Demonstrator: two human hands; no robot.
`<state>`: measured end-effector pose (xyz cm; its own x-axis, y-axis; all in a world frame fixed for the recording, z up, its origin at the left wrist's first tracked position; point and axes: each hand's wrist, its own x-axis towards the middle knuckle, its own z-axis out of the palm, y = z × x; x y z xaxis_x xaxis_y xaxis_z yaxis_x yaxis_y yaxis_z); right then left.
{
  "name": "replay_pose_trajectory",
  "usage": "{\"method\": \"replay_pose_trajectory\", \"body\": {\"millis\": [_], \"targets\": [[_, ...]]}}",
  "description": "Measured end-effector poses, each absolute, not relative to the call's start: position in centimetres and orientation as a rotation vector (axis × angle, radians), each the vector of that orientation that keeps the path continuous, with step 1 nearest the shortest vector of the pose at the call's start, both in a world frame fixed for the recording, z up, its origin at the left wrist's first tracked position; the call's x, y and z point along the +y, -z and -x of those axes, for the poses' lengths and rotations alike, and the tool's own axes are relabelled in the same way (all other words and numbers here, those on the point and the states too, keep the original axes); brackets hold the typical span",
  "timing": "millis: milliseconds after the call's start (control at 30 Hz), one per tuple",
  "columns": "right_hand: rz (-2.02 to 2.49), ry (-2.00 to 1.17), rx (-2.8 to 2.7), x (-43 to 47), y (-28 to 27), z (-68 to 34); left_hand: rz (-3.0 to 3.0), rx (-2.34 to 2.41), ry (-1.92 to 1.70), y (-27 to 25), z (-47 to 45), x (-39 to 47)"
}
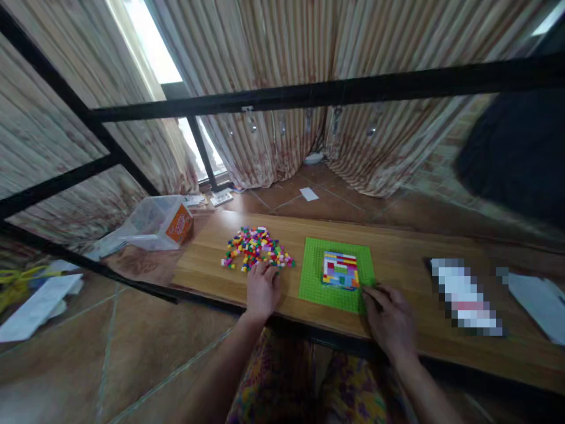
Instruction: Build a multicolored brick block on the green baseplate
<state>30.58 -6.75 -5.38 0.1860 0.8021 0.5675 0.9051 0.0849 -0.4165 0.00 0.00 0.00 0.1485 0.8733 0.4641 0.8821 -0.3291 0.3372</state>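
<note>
The surface (203, 253) is a long, narrow wooden top in warm brown with visible grain and a dark near edge. Toward its left end, a loose heap of small multicoloured bricks (253, 242) spreads out, nearer the far edge at its top and thinning toward the middle. To the right of the heap, apart from it, a square green baseplate (309, 274) lies flat. Farther along toward the right end lies a dark-edged object (465, 300), its face pixelated beyond reading.
</note>
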Motion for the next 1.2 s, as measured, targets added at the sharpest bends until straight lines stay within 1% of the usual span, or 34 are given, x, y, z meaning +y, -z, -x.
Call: {"method": "replay_pose_trajectory", "body": {"millis": [133, 533, 900, 1033, 1200], "targets": [[1.749, 0.175, -1.64, -6.9, 5.1, -30.6, 2.384, -1.785, 0.907, 0.0, 0.0, -0.1], [1.807, 0.17, -1.616, -7.0, 3.7, -29.6, 2.574, -1.607, 0.619, -0.9, -0.8, -0.6], [1.847, 0.145, -1.583, -7.0, 3.2, -29.1, 2.765, -1.489, 0.561, -1.3, -2.4, -0.4], [1.836, 0.113, -1.57, -7.0, 2.6, -28.7, 2.732, -1.475, 0.698, -1.2, -2.8, -0.4], [1.873, 0.087, -1.516, -6.7, 1.9, -28.2, 2.775, -1.542, 1.119, -1.4, -3.3, -0.1]]}}
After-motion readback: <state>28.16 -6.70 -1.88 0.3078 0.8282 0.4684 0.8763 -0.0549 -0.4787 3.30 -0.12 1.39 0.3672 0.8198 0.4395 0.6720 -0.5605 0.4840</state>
